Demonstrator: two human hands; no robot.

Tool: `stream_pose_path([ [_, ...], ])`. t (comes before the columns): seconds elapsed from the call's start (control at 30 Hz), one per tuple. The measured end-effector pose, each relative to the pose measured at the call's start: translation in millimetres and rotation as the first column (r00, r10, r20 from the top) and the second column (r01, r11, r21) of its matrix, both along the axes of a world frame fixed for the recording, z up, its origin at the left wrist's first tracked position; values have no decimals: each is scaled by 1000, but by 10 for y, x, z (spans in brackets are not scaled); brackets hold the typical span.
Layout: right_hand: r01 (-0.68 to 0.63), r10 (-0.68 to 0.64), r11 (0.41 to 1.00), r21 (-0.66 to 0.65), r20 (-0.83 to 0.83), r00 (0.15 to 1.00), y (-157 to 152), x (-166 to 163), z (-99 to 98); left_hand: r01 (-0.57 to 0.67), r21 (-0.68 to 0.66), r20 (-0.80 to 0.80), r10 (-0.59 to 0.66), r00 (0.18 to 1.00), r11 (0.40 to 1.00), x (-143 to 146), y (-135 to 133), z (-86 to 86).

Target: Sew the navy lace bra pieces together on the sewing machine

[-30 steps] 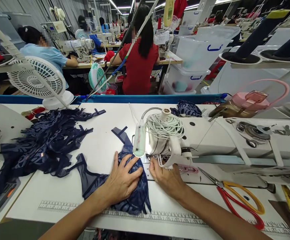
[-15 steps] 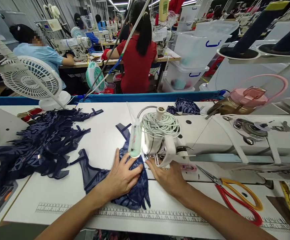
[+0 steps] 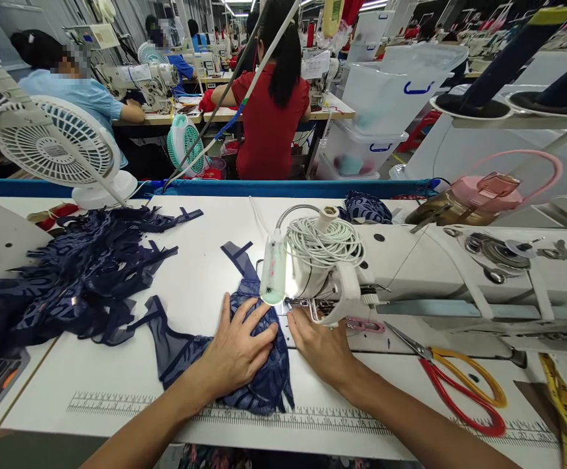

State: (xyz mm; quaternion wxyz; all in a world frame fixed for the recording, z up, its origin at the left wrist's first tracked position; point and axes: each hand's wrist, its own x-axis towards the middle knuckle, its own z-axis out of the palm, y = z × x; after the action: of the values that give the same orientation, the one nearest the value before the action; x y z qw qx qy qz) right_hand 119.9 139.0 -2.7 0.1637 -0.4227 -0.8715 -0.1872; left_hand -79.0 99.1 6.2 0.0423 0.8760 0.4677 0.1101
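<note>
My left hand (image 3: 238, 348) lies flat with fingers spread on a dark navy lace garment piece (image 3: 263, 384), pressing it onto the white table. My right hand (image 3: 318, 346) rests just right of it, fingers flat and reaching under the head of the white sewing machine (image 3: 424, 273) near the needle. Its fingertips touch the fabric's edge at the presser foot. A small lit lamp (image 3: 273, 273) hangs over the spot.
A heap of navy lace pieces (image 3: 78, 273) lies at the left. Red and yellow scissors (image 3: 459, 391) sit at the right, beside a yellow tape measure (image 3: 564, 404). A white fan (image 3: 53, 146) stands at the back left. Other people sew at tables behind.
Both hands stay on the fabric at the needle; they shift slightly as the piece is fed. The view has moved a little.
</note>
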Motion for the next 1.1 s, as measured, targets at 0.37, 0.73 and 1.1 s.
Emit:
stream_pose_path([
  [0.37, -114, 127, 977, 180, -62, 990, 1, 341, 111, 64, 19, 17, -64, 998, 998, 10, 130, 58],
  [0.73, -424, 371, 881, -212, -249, 895, -100, 365, 15, 167, -50, 87, -162, 983, 985, 30, 406, 40],
  [1.1, -370, 326, 909, -191, -227, 918, -65, 382, -3, 184, -68, 136, -174, 975, 980, 62, 547, 89],
])
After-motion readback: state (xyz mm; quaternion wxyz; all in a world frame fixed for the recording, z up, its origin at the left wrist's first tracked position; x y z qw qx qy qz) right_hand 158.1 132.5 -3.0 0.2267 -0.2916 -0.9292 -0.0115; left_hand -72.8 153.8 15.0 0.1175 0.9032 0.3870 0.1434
